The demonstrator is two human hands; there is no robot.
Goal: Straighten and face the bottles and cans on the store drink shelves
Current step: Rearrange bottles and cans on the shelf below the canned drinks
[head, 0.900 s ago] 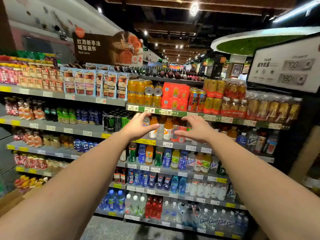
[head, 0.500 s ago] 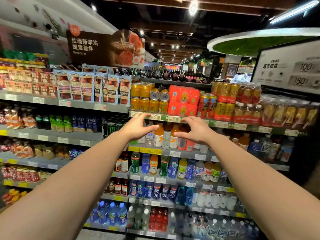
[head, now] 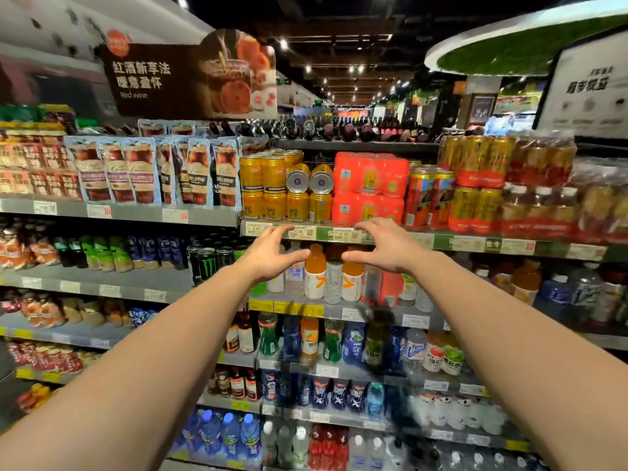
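left hand (head: 268,254): spread, empty | right hand (head: 385,248): spread, empty | both before orange bottles (head: 315,271)

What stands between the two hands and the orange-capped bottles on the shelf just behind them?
Nothing visible does. The left hand and right hand hover open in front of the orange bottles, below the shelf edge that carries the price tags. The gap between the hands shows only the bottles.
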